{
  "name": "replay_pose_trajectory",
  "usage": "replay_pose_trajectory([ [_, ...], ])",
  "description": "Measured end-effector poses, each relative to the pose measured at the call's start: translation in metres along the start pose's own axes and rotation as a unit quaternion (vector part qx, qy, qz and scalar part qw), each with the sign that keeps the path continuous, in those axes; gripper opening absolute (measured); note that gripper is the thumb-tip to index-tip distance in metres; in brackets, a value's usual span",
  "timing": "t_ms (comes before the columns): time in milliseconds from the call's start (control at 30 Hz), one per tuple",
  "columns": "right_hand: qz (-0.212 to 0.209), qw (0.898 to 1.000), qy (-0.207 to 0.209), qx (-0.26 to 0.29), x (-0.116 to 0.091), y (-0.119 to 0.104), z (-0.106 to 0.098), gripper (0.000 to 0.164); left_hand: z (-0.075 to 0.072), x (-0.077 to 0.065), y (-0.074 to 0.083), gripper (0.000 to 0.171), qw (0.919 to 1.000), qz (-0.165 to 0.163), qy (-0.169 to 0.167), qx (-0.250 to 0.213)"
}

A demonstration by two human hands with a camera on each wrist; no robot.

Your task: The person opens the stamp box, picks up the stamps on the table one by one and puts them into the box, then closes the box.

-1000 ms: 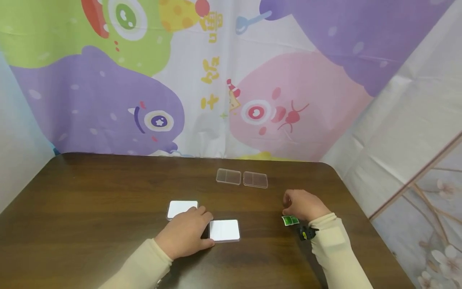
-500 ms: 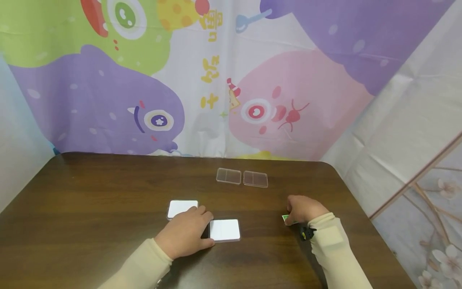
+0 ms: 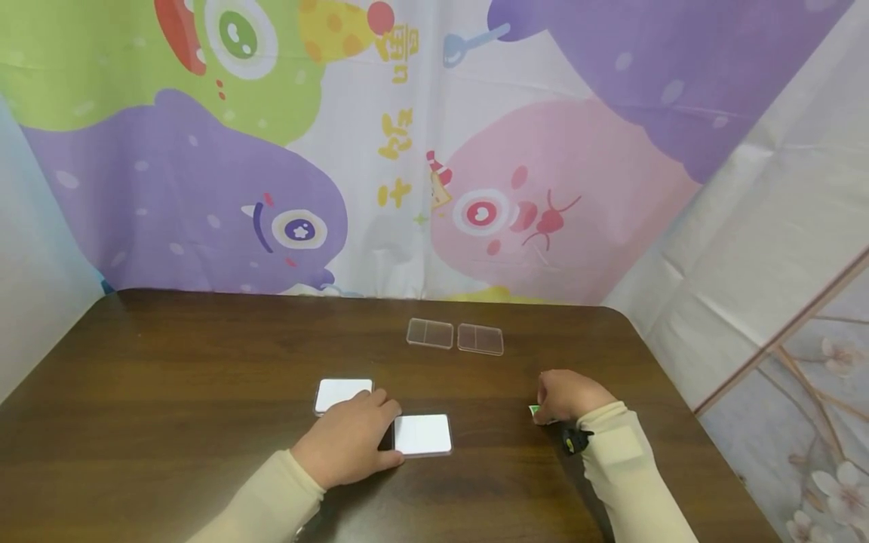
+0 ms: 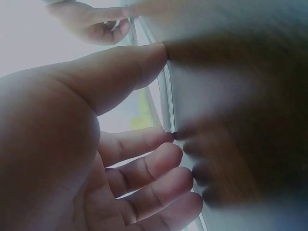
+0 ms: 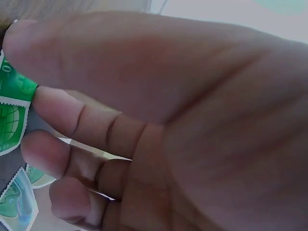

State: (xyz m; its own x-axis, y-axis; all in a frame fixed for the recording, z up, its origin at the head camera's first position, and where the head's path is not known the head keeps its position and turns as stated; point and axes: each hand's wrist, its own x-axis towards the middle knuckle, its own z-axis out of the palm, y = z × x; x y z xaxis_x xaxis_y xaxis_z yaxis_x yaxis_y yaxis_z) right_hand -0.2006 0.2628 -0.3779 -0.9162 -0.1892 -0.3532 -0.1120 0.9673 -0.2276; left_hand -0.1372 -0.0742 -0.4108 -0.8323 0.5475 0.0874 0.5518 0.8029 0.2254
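Observation:
In the head view my left hand [image 3: 349,441] grips a flat clear case with a white face [image 3: 422,435] by its left end. The left wrist view has thumb and index fingertip at opposite ends of the case's thin edge [image 4: 168,96]. A second white-faced case [image 3: 342,391] lies partly beneath that hand's fingers. At the right, my right hand [image 3: 573,394] pinches at green stamps [image 3: 534,411], mostly covered by it. Thumb and index finger close about a toothed-edged green stamp [image 5: 9,125] in the right wrist view; a paler blue-green stamp [image 5: 21,202] lies beside it.
Two clear, shallow lids or cases [image 3: 430,333] [image 3: 480,339] lie side by side farther back on the brown wooden table [image 3: 204,354]. A printed cartoon curtain [image 3: 387,256] hangs behind the table's far edge, and a pale one [image 3: 720,302] stands at the right.
My right hand has come down a little toward me onto the green stamps, which it now mostly hides. My left hand and the cases have stayed in place.

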Motion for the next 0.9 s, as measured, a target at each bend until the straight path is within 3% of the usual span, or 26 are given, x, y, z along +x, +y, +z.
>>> replay_pose_trajectory([
  [600, -0.022, 0.999, 0.017, 0.033, 0.0035, -0.0017, 0.0053, 0.023, 0.0017, 0.0002, -0.0003, 0.054, 1.0000, 0.003, -0.002, 0.002],
  [900, -0.074, 0.996, 0.027, 0.043, 0.0069, -0.0051, 0.0026, 0.023, 0.0006, 0.0007, -0.0003, 0.052, 1.0000, 0.007, 0.004, 0.000],
])
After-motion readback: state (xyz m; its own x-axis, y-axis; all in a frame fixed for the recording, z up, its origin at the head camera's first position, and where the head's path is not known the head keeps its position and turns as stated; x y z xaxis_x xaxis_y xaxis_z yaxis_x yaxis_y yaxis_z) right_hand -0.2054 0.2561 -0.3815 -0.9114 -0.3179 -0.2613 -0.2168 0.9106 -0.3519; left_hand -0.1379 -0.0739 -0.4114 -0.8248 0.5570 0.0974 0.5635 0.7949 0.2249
